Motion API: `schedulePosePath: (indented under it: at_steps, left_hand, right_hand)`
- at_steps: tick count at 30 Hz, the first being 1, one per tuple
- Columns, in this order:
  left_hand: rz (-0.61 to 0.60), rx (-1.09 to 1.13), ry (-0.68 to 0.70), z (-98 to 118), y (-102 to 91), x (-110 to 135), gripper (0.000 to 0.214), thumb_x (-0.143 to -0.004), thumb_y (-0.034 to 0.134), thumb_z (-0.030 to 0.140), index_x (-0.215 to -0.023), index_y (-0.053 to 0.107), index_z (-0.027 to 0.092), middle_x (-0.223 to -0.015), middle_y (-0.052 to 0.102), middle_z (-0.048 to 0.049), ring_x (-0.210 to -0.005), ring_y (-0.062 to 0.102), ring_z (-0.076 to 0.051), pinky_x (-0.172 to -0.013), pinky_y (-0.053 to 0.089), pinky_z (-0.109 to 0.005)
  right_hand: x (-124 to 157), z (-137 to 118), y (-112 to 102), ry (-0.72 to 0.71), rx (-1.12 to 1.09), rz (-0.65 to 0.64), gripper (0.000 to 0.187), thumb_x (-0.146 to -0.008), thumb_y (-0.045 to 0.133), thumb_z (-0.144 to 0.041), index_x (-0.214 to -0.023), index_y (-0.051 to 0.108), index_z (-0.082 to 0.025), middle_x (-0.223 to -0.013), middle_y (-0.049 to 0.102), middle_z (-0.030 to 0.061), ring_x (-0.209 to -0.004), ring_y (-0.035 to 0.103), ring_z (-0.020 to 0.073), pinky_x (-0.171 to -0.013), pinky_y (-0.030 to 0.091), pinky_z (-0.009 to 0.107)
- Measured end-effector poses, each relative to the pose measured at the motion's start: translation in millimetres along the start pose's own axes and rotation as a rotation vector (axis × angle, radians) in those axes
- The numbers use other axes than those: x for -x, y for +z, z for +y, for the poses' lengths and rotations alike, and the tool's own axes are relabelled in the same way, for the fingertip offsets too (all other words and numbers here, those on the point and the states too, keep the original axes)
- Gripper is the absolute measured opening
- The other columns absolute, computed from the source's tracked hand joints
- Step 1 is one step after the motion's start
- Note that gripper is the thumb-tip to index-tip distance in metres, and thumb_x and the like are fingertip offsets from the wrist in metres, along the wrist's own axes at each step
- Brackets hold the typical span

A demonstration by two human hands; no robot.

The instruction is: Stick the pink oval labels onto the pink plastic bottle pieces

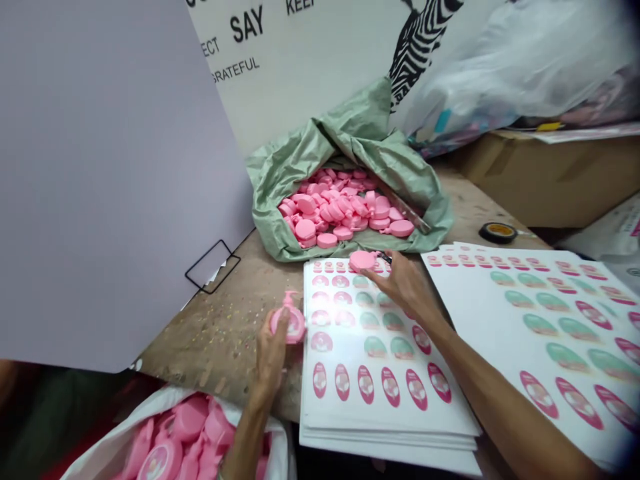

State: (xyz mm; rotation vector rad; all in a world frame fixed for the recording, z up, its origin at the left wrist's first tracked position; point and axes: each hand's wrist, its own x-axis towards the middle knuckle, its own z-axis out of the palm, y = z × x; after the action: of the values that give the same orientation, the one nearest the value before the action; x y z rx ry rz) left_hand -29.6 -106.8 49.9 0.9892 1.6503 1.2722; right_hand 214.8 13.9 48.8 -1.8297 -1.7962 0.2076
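Note:
My left hand [271, 353] is closed around a small pink toy pump bottle [296, 327], its nozzle pointing up and a round label partly showing under my thumb. My right hand [404, 285] grips a second pink toy bottle [361, 261] by its side, over the top of the sticker sheets [350, 417]. A small dark object [384, 257] shows at the right fingertips; I cannot make out its kind. Beyond that hand, a green sack [280, 243] lies with its mouth spread, full of plain pink bottles [335, 210].
A white bag [107, 450] of pink bottles, at least one labelled, sits below the table edge. More sticker sheets [467, 327] lie at right, near a black tape roll [497, 232]. A cardboard box [530, 177] stands behind. A pale panel [115, 167] blocks the left.

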Motion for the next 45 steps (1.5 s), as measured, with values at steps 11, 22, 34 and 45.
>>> schedulePosePath:
  at_steps: [11, 22, 34, 45]
  left_hand:
    - [0.313, -0.344, 0.401, 13.2, -13.7, -8.2, 0.031, -0.090, 0.046, 0.040, -0.104, 0.063, 0.018, -0.099, 0.066, -0.0100, -0.090, 0.061, -0.022, -0.084, 0.046, -0.034]
    - [-0.326, 0.204, -0.113, -4.5, 40.2, 2.9, 0.048, -0.077, 0.058, 0.059, -0.093, 0.059, 0.014, -0.073, 0.060, -0.0038, -0.053, 0.058, -0.012, -0.050, 0.049, -0.024]
    - [0.330, 0.033, -0.022, -31.1, -49.0, -40.4, 0.036, -0.077, 0.063, 0.026, -0.110, 0.056, 0.016, -0.109, 0.062, -0.0118, -0.065, 0.061, -0.012, -0.057, 0.049, -0.023]
    - [0.160, 0.446, -0.029, -6.2, -33.5, -32.6, 0.042, -0.088, 0.051, 0.049, -0.114, 0.059, 0.017, -0.109, 0.067, -0.0105, -0.091, 0.066, -0.017, -0.073, 0.053, -0.023]
  right_hand:
    - [-39.9, 16.8, 18.4, -0.210, 0.202, -0.195, 0.031, -0.085, 0.050, -0.038, -0.105, 0.061, -0.016, -0.100, 0.068, 0.0178, -0.094, 0.062, 0.0335, -0.074, 0.042, 0.042]
    - [24.4, 11.4, 9.5, -0.740, 0.070, -0.044, 0.019, -0.086, 0.046, -0.027, -0.087, 0.064, -0.020, -0.079, 0.066, 0.0080, -0.073, 0.061, 0.0225, -0.066, 0.043, 0.034]
    - [30.5, -136.3, 32.9, -0.608, -0.002, -0.363, 0.029, -0.086, 0.048, -0.028, -0.109, 0.060, -0.015, -0.109, 0.066, 0.0157, -0.102, 0.062, 0.0281, -0.080, 0.046, 0.037]
    - [37.4, -149.0, 50.9, -0.610, -0.221, -0.399, 0.054, -0.074, 0.064, -0.042, -0.122, 0.055, -0.020, -0.123, 0.063, 0.0115, -0.111, 0.059, 0.0277, -0.091, 0.046, 0.039]
